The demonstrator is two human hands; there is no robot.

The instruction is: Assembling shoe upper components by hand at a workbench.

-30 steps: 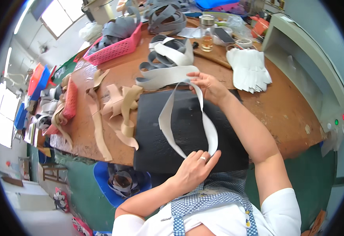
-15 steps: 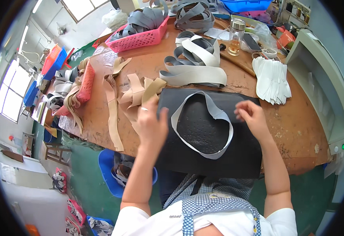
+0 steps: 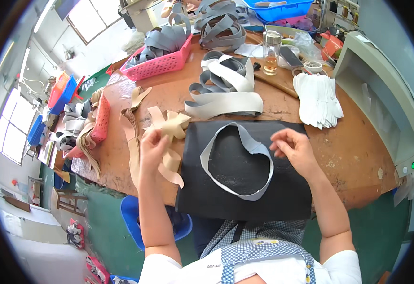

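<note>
A closed loop of pale grey-white strip (image 3: 206, 150) lies on a black mat (image 3: 193, 199) in front of me. My left hand (image 3: 153, 146) is left of the mat, beside a loose pile of tan strips (image 3: 173, 127). Its fingers are pinched together, and what they hold, if anything, cannot be made out. A curled tan strip end lies just right of that wrist. Over the mat's right side, close to the loop, hovers my right hand (image 3: 293, 147). Its fingers are loosely bent and apart, with nothing visible in them.
White and grey strips (image 3: 226, 102) lie folded beyond the mat. White cut pieces (image 3: 318, 99) are stacked at right, near a glass bottle (image 3: 272, 54) and a wooden stick (image 3: 278, 84). Pink baskets (image 3: 162, 64) of strips stand at the back and left. A blue tub (image 3: 130, 215) sits below the table edge.
My left hand has moved left and slightly down, and the tan strips near it have shifted. My right hand stays near the loop. The whole view has tilted slightly.
</note>
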